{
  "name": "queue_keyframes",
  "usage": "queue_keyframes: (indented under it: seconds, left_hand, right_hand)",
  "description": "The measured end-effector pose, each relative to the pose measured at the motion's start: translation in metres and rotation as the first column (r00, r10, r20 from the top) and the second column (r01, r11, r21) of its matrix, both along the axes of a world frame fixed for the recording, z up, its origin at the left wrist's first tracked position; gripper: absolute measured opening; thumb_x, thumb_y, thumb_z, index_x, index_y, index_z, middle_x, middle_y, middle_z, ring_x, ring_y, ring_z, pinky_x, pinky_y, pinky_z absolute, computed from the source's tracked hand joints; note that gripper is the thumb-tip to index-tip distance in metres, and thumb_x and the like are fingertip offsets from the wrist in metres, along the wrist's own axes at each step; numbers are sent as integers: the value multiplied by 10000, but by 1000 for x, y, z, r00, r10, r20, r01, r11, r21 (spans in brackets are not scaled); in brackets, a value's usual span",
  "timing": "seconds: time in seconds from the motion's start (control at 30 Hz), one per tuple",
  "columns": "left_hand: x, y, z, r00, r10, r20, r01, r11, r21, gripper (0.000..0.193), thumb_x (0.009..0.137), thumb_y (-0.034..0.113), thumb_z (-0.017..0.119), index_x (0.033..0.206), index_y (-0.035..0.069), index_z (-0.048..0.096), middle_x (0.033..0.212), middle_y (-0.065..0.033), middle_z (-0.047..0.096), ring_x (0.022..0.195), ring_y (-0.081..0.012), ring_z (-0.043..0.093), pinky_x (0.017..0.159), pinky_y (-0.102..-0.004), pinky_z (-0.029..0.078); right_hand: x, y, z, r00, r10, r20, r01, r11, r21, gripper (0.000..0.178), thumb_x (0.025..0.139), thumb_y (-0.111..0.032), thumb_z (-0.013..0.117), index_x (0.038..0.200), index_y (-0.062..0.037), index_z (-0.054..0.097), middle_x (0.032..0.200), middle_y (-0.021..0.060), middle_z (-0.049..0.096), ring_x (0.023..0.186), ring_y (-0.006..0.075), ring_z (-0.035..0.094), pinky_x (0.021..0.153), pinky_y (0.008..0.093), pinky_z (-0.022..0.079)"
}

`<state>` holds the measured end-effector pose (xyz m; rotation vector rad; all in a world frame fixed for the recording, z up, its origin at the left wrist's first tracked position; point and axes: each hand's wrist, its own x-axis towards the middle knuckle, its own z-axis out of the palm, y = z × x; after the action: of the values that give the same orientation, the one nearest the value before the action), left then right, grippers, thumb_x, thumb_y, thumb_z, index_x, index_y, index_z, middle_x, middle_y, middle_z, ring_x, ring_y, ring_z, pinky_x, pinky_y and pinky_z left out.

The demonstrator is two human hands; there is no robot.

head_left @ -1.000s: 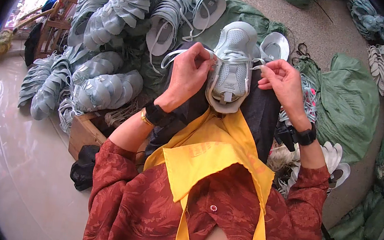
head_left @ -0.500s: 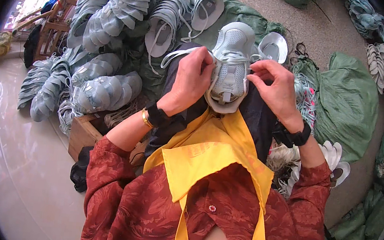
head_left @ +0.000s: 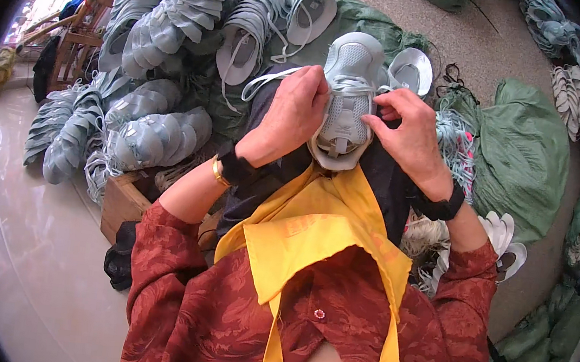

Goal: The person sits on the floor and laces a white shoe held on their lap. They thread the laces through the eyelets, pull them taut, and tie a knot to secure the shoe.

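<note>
A pale grey-blue shoe upper (head_left: 349, 109) rests across my lap, toe pointing away, with laces (head_left: 351, 86) crossing its upper eyelets. My left hand (head_left: 292, 114) is closed at its left edge, pinching a shoelace; a loose loop of lace (head_left: 263, 83) sticks out to the left of the hand. At the right edge, the fingers of my right hand (head_left: 409, 133) are bent in a pinch by the eyelet row, on what looks like the shoelace. The tips of the left fingers are partly hidden.
Stacked grey-blue shoe uppers (head_left: 173, 13) lie at left, more laced uppers (head_left: 310, 13) beyond. A wooden box (head_left: 124, 202) stands by my left knee. To the right are a green sack (head_left: 521, 163), bundled laces (head_left: 454, 149) and white shoe parts (head_left: 500, 235).
My right thumb and fingers have shifted slightly left, over the shoe's right edge. The left hand has risen a little beside the shoe, which stays in place.
</note>
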<state>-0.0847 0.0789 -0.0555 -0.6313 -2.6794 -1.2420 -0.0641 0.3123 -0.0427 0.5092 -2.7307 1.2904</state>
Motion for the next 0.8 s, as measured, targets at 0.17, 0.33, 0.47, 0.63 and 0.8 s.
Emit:
queue_keyframes:
  seconds: [0.17, 0.33, 0.47, 0.63, 0.8]
  left_hand:
    - [5, -2, 6, 968, 113, 224, -126, 991, 48, 105, 864, 4, 682, 884, -23, 582, 753, -106, 606, 669, -205, 595, 639, -324, 479]
    - [6, -3, 2, 972, 145, 186, -155, 987, 43, 111, 867, 22, 697, 878, -16, 594, 731, -85, 600, 654, -158, 577, 630, -308, 478]
    - [8, 0, 3, 968, 171, 184, -184, 981, 54, 158, 861, 17, 709, 884, -7, 554, 719, -77, 583, 640, -167, 564, 611, -319, 472]
    - [13, 4, 8, 975, 188, 123, -197, 978, 72, 205, 854, -5, 706, 897, 5, 506, 733, -87, 549, 629, -194, 545, 601, -334, 462]
    - [14, 3, 1, 992, 127, -26, -126, 992, 28, 152, 865, -16, 688, 913, 3, 545, 806, -125, 564, 661, -271, 581, 612, -362, 468]
  right_hand:
    - [1, -2, -4, 1000, -18, 24, 19, 999, -34, 239, 791, -108, 802, 953, 31, 694, 902, 149, 644, 709, 263, 677, 669, 367, 553]
    - [1, -9, -10, 998, -44, -37, 47, 996, 79, 188, 808, -69, 710, 948, 27, 629, 907, 188, 628, 782, 371, 657, 705, 450, 541]
    - [-1, -13, -15, 997, -45, -71, 54, 988, 144, 201, 820, -41, 660, 995, 7, 573, 900, 207, 620, 843, 428, 638, 723, 494, 527]
    - [3, -13, -8, 998, -69, 1, 69, 997, 27, 201, 830, -12, 650, 1015, -1, 572, 898, 203, 623, 856, 415, 652, 721, 495, 525]
    - [5, -9, -7, 1000, -4, -31, 8, 994, 111, 211, 831, 8, 657, 1026, -9, 579, 930, 201, 631, 895, 397, 665, 741, 464, 545]
